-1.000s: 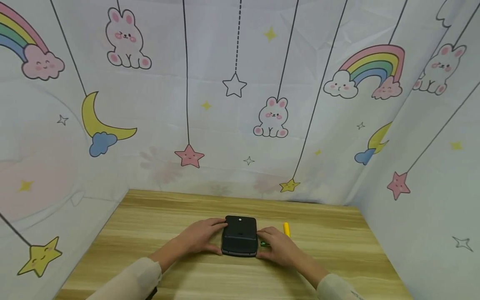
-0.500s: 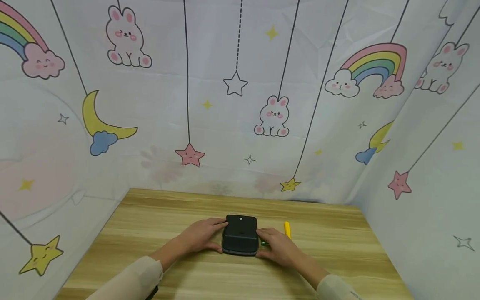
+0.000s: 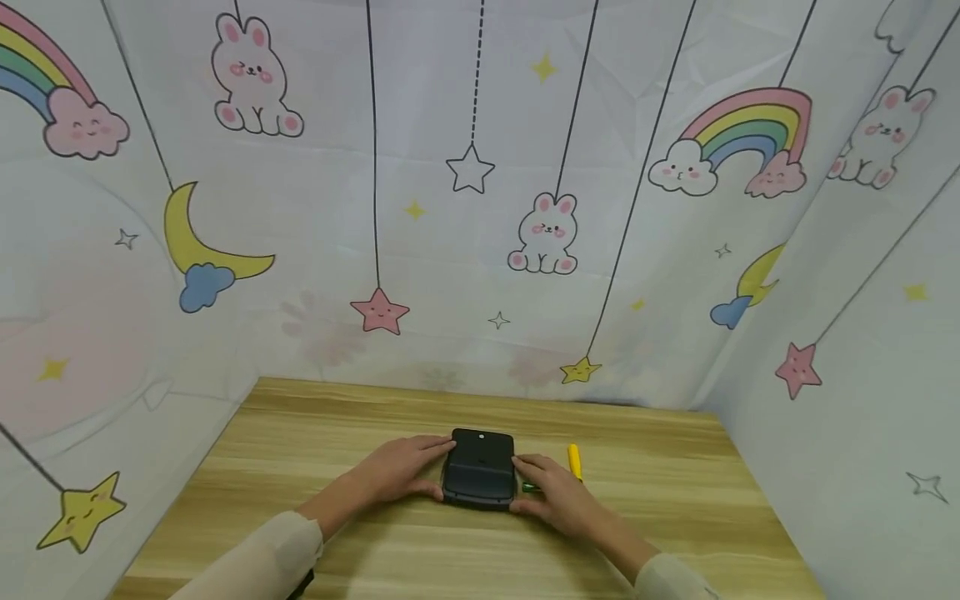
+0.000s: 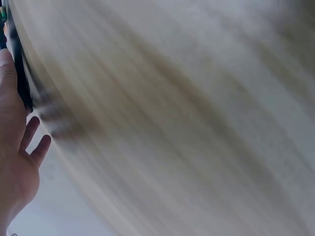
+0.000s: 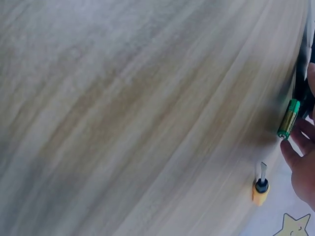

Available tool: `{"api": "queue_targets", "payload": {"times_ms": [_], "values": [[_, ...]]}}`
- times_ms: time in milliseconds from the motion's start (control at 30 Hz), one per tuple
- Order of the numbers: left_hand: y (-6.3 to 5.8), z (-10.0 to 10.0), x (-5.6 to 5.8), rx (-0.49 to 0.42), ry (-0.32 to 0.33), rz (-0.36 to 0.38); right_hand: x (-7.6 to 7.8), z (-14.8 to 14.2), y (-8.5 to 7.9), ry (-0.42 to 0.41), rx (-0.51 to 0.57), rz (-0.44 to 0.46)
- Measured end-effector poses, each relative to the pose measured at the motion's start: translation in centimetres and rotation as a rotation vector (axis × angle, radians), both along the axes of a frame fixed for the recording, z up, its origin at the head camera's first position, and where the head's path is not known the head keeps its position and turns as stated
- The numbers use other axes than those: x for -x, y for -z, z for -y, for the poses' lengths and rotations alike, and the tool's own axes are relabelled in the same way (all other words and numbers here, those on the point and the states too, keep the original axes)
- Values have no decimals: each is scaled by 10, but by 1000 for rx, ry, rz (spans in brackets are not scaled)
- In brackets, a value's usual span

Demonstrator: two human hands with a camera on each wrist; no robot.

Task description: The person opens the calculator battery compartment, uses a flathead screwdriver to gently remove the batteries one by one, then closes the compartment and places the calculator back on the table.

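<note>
A flat black device with rounded corners, a raised ridge across it and a small pale dot near its far edge is at the middle of the table. My left hand holds its left side, with the thumb at the near corner and the fingers farther up. On the opposite side my right hand grips the edge the same way. Only a dark sliver of the device shows in the left wrist view. A green battery lies beside the right hand's fingers, partly hidden by that hand in the head view.
A yellow-handled screwdriver lies behind the right hand; its flat metal tip shows in the right wrist view. The wood-grain table ends at a white curtain printed with rabbits, stars and rainbows, which also hangs at both sides.
The device's near edge has risen slightly and its near face shows more, tilting between the two hands. Both hands keep almost the same place. Battery and screwdriver have not moved.
</note>
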State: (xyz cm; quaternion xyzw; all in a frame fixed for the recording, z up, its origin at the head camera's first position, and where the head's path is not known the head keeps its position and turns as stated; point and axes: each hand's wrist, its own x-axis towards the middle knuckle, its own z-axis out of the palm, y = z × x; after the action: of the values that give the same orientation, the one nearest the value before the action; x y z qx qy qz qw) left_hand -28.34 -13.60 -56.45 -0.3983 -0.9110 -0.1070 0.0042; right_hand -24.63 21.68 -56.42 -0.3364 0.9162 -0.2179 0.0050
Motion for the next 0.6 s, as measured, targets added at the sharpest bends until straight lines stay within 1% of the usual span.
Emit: {"api": "queue_targets", "payload": {"times_ms": [167, 333, 467, 600], "values": [[-2, 4, 1, -60, -32, 104, 1, -2, -5, 8, 103, 117], [-4, 6, 2, -164, -48, 204, 3, -5, -7, 13, 188, 168], [-4, 6, 2, -244, -61, 265, 4, -6, -10, 21, 286, 233], [-5, 5, 1, -323, -65, 321, 1, -2, -15, 38, 407, 321]]}}
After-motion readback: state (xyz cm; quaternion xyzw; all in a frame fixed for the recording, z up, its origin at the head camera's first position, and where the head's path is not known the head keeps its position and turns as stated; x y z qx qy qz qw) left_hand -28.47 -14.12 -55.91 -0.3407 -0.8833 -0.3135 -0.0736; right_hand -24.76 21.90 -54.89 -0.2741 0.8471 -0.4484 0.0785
